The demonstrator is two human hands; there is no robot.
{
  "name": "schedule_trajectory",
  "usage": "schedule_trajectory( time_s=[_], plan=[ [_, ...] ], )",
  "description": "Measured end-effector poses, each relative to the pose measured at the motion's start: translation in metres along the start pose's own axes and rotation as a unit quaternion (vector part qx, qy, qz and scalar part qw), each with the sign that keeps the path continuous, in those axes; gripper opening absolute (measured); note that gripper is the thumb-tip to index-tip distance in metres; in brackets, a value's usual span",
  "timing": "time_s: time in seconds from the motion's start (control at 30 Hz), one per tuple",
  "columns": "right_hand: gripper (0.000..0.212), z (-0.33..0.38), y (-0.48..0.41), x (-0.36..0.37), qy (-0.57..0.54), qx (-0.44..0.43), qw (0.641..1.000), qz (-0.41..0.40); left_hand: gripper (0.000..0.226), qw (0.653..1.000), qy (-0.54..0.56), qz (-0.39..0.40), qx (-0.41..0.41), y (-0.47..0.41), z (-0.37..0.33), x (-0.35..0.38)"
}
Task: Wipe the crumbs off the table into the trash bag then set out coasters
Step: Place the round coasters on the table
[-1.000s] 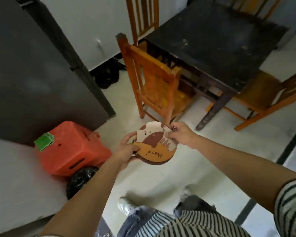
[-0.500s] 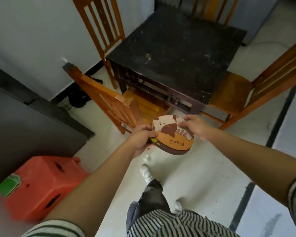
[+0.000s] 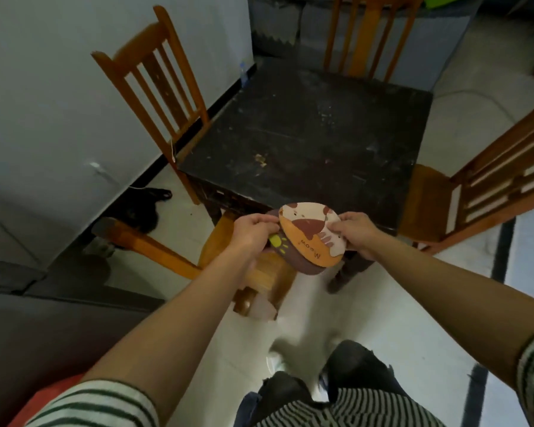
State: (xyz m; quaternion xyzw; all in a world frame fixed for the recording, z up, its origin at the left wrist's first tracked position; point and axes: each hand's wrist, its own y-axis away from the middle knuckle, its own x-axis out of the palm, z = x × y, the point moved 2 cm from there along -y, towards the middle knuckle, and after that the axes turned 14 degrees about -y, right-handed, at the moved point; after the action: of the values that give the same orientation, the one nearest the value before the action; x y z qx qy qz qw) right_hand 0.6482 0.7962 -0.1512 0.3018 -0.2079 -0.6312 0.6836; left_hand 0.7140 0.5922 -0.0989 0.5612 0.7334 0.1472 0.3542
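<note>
Forearms in striped sleeves are reaching forward over pale floor tiles. Left hand [image 3: 253,232] is gripping the left rim of a stack of round coasters [image 3: 309,245], fingers curled around it. Right hand [image 3: 356,232] is pinching the top coaster, a cat picture reading "Meow". The stack is hovering just before the near edge of the dark square table [image 3: 336,134], above a near chair [image 3: 259,275]. Crumbs [image 3: 261,158] are lying on the scratched top, front left. A left chair [image 3: 164,87], far chair [image 3: 370,35] and right chair [image 3: 490,186] are standing at its other sides. A black bag [image 3: 142,211] is lying by the left wall.
</note>
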Motion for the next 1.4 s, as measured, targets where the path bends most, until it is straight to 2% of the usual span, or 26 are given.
schedule_trajectory(
  time_s=[0.3,0.47,0.57,0.77,1.0,1.2,1.4],
  plan=[
    [0.013,0.062,-0.096,0.062,0.047,0.022,0.994,0.098,0.013,0.996,0.035,-0.058,-0.052,-0.068,-0.016,-0.04],
    [0.01,0.089,-0.164,0.09,0.104,0.037,0.986,0.121,0.014,0.988,0.037,-0.101,-0.108,-0.107,-0.032,-0.045],
    [0.014,0.095,-0.198,0.096,0.144,0.029,0.983,0.114,0.014,0.985,0.037,-0.112,-0.127,-0.125,-0.037,-0.048],
    [0.014,0.099,-0.244,0.09,0.273,-0.049,0.959,0.053,0.019,0.975,0.066,-0.132,-0.167,-0.139,-0.031,-0.046],
    [0.023,0.1,-0.261,0.085,0.342,-0.07,0.936,0.032,0.021,0.966,0.068,-0.151,-0.198,-0.137,-0.02,-0.052],
    [0.028,0.107,-0.266,0.083,0.364,-0.094,0.926,0.016,0.021,0.964,0.082,-0.164,-0.194,-0.131,-0.021,-0.053],
    [0.031,0.106,-0.267,0.073,0.39,-0.079,0.917,-0.019,0.019,0.968,0.088,-0.151,-0.179,-0.121,-0.019,-0.048]
  ],
)
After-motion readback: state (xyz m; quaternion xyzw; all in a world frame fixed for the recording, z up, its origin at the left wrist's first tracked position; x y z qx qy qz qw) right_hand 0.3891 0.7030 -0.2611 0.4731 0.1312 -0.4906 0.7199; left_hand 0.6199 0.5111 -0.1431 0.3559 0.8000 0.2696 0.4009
